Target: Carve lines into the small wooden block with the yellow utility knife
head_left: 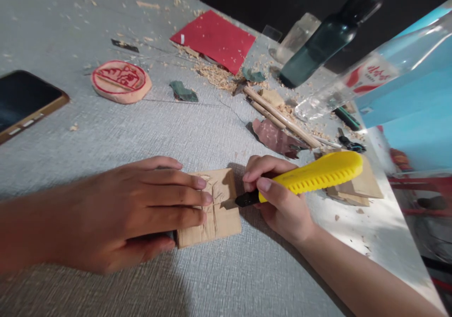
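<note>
A gray textured table (pixel 141 133) is bearing a carved wooden block (pixel 226 225). The left hand (pixel 151 208) is lying flat over the block's left part, fingers (pixel 176 195) slightly apart. Right of the block, the right hand (pixel 286 208) is clamping a yellow utility knife (pixel 318 173), whose blade (pixel 229 204) is reaching over the block's right edge. Beyond the block, a red sheet (pixel 215 39) is lying near wood shavings (pixel 219 79), and a wooden disc (pixel 120 82) is resting leftward.

Two hands (pixel 144 208) (pixel 287 211), one knife (pixel 310 173), perhaps three bottles (pixel 318 46) (pixel 374 74) (pixel 298 36)
</note>
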Demonstrator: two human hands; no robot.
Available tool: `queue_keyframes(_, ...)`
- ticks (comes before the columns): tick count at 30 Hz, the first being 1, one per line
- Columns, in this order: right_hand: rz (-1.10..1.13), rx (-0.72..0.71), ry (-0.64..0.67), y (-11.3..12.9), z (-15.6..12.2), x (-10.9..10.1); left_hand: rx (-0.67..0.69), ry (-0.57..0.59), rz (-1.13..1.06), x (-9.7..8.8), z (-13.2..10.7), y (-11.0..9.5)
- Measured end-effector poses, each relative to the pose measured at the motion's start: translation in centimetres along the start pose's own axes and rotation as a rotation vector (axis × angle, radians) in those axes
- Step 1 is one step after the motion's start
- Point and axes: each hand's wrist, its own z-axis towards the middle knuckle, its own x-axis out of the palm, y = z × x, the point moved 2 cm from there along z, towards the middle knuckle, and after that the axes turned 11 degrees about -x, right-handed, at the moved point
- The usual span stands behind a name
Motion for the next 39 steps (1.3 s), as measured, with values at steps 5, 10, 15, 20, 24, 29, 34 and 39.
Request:
queue_keyframes(5,0.023,-0.030,0.019,-0.14,-0.03,-0.12,0.000,-0.003,0.007,-0.04,-0.05,-0.01)
queue_keyframes(10,0.050,-0.064,0.035,-0.08,0.07,-0.06,-0.001,-0.002,0.002,-0.07,-0.05,0.00)
queue_keyframes(15,0.083,-0.063,0.070,-0.08,0.30,0.13,0.004,-0.010,0.010,-0.02,0.05,0.00)
queue_keyframes(20,0.106,-0.042,0.066,-0.14,0.20,0.01,-0.003,0.000,-0.013,-0.09,0.01,-0.01)
queue_keyframes(24,0.110,-0.012,0.036,-0.07,0.16,0.03,-0.004,0.003,-0.022,-0.12,-0.10,-0.04)
queue_keyframes(29,0.172,0.057,-0.101,0.17,0.76,0.29,0.009,0.013,-0.015,0.10,-0.24,0.05)
queue_keyframes(34,0.128,0.108,-0.073,0.02,0.64,0.31,0.001,0.009,-0.019,0.14,-0.29,0.09)
queue_keyframes(39,0.129,0.098,-0.072,-0.04,0.27,0.27,0.002,0.007,-0.024,0.04,-0.15,-0.02)
